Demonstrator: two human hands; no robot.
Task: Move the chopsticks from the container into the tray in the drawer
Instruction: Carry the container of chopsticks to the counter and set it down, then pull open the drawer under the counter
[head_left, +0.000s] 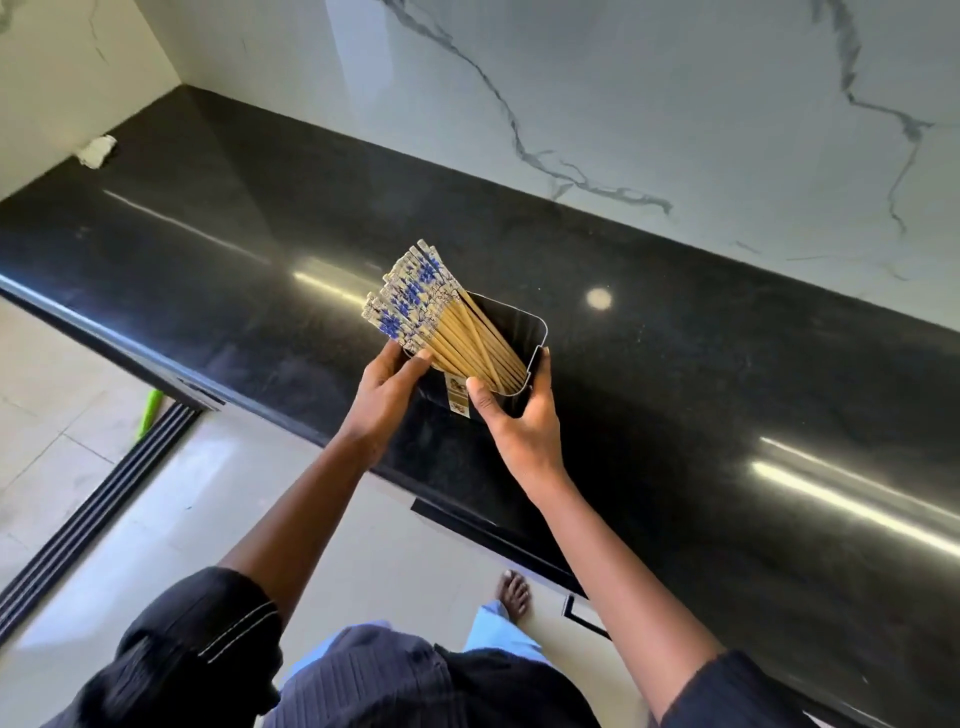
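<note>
A black rectangular container (524, 327) stands on the black countertop (675, 395) near its front edge. Several wooden chopsticks (441, 322) with blue-and-white patterned tops lean out of it toward the upper left. My right hand (519, 421) wraps around the container's near right side, thumb on the front wall by a small label. My left hand (387, 389) is at the container's left side, its fingertips touching the underside of the chopstick bundle and the rim. No drawer or tray is in view.
A white marble wall rises behind the counter. A crumpled white cloth (97, 150) lies in the far left corner. Pale tiled floor with a dark track (98, 493) and a green object (148, 415) lies below left. My bare foot (514, 592) stands by the cabinet front.
</note>
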